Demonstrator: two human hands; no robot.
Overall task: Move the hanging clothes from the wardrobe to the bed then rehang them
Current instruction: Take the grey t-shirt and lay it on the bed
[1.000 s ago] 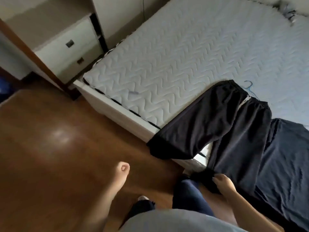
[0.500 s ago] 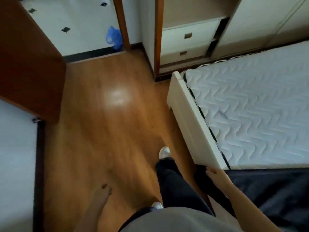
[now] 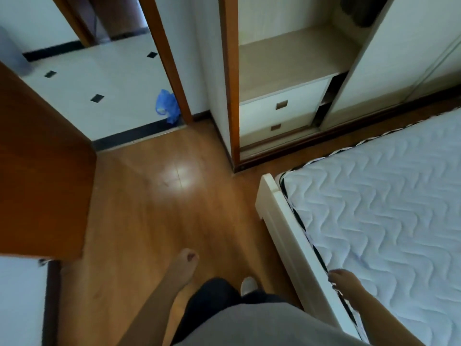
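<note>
We note dark clothes (image 3: 359, 13) in wardrobe (image 3: 287, 58), top right of frame, well ahead of both hands. R hand (image 3: 345, 283), relaxed, empty, at bed (image 3: 274, 221) edge, sits nearer; L hand (image 3: 185, 260) loosely curled, empty.

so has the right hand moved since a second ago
yes: the right hand has left the black trousers and moved along the bed edge toward the wardrobe; it now holds nothing
</note>
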